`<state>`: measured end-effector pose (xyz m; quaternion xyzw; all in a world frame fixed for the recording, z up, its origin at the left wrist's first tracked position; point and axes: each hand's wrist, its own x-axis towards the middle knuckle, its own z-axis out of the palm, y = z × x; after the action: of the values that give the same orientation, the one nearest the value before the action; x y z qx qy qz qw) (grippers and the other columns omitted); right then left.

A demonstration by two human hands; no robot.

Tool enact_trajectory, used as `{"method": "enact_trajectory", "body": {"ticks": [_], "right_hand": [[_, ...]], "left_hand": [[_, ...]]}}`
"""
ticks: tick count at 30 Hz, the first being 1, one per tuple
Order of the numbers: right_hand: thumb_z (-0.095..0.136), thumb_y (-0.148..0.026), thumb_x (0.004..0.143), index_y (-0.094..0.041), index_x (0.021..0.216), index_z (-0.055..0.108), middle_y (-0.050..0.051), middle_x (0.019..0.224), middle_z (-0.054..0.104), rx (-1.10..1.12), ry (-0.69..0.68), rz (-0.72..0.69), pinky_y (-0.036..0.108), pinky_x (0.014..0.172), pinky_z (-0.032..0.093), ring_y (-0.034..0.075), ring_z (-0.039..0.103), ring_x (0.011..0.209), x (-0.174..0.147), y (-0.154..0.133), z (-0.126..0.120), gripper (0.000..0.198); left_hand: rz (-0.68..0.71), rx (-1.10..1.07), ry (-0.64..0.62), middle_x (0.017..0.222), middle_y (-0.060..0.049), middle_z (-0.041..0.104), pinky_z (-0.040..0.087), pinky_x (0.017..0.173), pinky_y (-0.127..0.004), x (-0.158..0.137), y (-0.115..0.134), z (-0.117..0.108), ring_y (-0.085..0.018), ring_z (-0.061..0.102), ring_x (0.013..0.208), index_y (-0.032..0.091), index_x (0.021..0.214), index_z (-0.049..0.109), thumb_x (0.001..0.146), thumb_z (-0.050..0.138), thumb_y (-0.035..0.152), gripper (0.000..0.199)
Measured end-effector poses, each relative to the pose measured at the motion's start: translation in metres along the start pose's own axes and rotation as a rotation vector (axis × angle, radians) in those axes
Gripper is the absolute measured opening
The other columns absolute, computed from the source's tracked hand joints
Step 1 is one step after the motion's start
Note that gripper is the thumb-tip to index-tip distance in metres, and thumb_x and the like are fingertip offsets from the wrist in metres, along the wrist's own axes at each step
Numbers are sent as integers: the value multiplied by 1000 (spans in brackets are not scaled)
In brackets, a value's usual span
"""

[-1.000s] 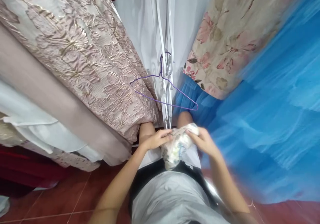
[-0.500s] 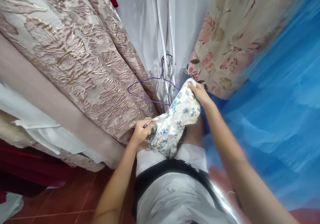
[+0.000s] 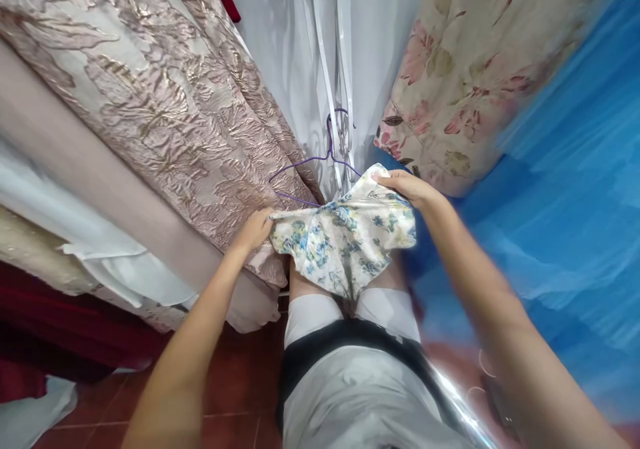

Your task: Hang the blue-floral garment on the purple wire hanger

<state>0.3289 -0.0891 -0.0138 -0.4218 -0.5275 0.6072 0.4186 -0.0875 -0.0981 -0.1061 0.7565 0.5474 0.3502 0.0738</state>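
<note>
A small white garment with a blue and yellow floral print [image 3: 345, 235] is stretched sideways in front of my thighs. My left hand [image 3: 256, 227] pinches its upper left corner. At the upper right corner, my right hand [image 3: 403, 185] grips the cloth between thumb and fingers. The garment's lower part hangs down in folds, and I cannot tell exactly which kind of clothing it is. Just behind it hangs a purple wire hanger [image 3: 300, 163], its lower right part hidden by the cloth.
Pink and gold embossed fabric [image 3: 165, 115] hangs on the left, with a red tile floor [image 3: 225, 389] below. White straps [image 3: 323, 55] dangle in front of white cloth. To the right hang a floral curtain-like fabric [image 3: 465, 89] and a blue sheet [image 3: 560, 222].
My left hand has moved left and up, spreading the bunched garment wider and flatter. My right hand stays near the same place, still holding its corner.
</note>
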Motion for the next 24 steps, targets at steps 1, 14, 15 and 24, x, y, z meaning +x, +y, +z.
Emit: {"method": "enact_trajectory", "body": {"ticks": [1,14,15,24], "right_hand": [[88,-32,75,-11,72,74,7,68,76,-5,-1,0,22,51,54,15,67,54,1,0,-1,25],[87,-41,74,-13,70,73,4,64,72,-68,-15,27,25,49,51,15,62,51,5,5,-10,31],[85,-46,75,-13,73,73,5,67,73,-76,-3,-9,26,52,52,16,64,55,4,7,-10,35],[68,-45,87,-17,82,69,2,77,67,-400,311,-613,26,67,47,15,59,71,-34,39,-14,29]], "left_hand": [[16,22,16,85,-8,68,48,86,-35,12,-3,-4,-25,59,85,22,79,62,82,48,25,14],[239,-237,309,122,-9,67,50,102,-36,88,78,-5,-22,62,116,21,130,59,86,55,13,45],[267,-228,312,127,-10,64,51,101,-36,87,85,-5,-23,60,120,22,132,57,84,58,12,49],[127,-226,286,88,-5,68,52,86,-30,74,76,-5,-19,64,88,16,95,67,90,52,20,17]]}}
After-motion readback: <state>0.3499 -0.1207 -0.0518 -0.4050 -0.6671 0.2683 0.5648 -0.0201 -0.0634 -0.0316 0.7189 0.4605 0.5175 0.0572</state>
